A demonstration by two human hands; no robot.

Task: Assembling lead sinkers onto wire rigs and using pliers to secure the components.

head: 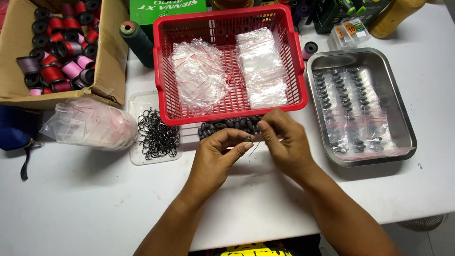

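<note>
My left hand (219,154) pinches a small dark oval sinker (248,138) between thumb and forefinger over the white table. My right hand (283,137) meets it from the right, fingertips closed on a thin wire or line (255,148) that hangs down from the sinker. Just behind the hands lies a pile of dark oval sinkers (230,125). To the left, a shallow clear tray (134,102) holds a heap of black hooks (158,134).
A red plastic basket (163,92) with small clear bags stands behind the hands. A steel tray (403,118) with filled bags sits at the right. A cardboard box (111,57) of thread spools, a dark green spool (136,41) and a crumpled plastic bag (92,124) are at the left.
</note>
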